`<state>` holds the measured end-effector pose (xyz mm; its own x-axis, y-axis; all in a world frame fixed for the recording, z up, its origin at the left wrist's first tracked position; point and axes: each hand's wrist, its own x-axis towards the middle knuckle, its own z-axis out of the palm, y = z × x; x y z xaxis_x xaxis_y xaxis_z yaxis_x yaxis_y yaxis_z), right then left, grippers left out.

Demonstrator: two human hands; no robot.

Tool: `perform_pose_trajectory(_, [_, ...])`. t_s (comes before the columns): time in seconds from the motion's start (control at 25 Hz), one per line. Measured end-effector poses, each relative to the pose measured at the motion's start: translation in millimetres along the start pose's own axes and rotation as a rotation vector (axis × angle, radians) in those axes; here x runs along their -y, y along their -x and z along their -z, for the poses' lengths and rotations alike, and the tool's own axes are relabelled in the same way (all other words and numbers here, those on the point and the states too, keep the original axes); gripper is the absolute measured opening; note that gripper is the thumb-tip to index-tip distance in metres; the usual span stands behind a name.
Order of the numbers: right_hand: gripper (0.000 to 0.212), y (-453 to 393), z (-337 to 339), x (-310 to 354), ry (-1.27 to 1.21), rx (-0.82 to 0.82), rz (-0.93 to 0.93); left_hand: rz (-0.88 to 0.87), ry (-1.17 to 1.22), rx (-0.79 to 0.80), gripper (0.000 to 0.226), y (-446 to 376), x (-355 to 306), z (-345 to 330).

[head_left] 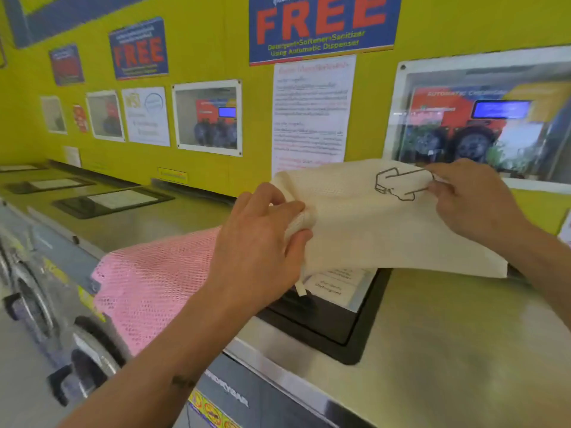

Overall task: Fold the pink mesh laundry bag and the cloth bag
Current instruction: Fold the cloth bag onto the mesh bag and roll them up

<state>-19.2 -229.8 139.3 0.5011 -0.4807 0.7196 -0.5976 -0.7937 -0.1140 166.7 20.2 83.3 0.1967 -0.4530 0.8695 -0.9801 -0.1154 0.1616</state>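
Observation:
A cream cloth bag (370, 230) with a black line drawing is held above the steel top of a washing machine (448, 335). My left hand (262, 242) is shut on the bag's left edge and bunched handle. My right hand (469, 199) pinches its upper right corner next to the drawing. The bag hangs flat between both hands, its lower right corner just over the machine top. The pink mesh laundry bag (148, 282) lies on the machine top to the left, draped over the front edge and partly hidden behind my left forearm.
A black-framed lid panel with a paper label (333, 316) sits under the cloth bag. More steel machine tops with similar panels (114, 200) run off to the left. A yellow wall with posters (312, 112) stands right behind. Machine doors (89, 359) face down-left.

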Motion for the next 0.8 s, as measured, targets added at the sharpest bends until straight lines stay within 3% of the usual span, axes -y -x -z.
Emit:
perform_pose_trajectory(0.08, [0.031,-32,-24,43,-0.069,0.000,0.058,0.067,-0.071,-0.031,0.036,1,41,18])
perform_pose_trajectory(0.16, [0.036,-55,-61,89,-0.097,0.101,0.082,0.215,-0.158,0.056,0.045,9,82,34])
perform_pose_trajectory(0.28, [0.057,-66,-133,145,0.138,0.517,0.050,0.555,-0.280,0.487,0.068,38,137,46])
perform_pose_trajectory(0.36, [0.071,-54,-177,168,0.117,0.827,0.088,0.713,-0.296,0.768,0.079,61,162,44])
perform_pose_trajectory(0.44, [0.084,-35,-207,182,0.038,1.033,0.123,0.748,-0.271,0.784,0.074,75,180,41])
perform_pose_trajectory(0.56, [0.102,-26,-216,185,-0.004,1.033,0.092,0.669,-0.171,0.630,0.044,75,190,45])
perform_pose_trajectory(0.64, [0.101,-30,-209,181,-0.008,1.045,0.102,0.581,-0.100,0.617,0.039,74,194,53])
perform_pose_trajectory(0.8, [0.044,-28,-189,176,-0.070,0.909,0.096,0.446,0.002,0.756,0.059,87,198,70])
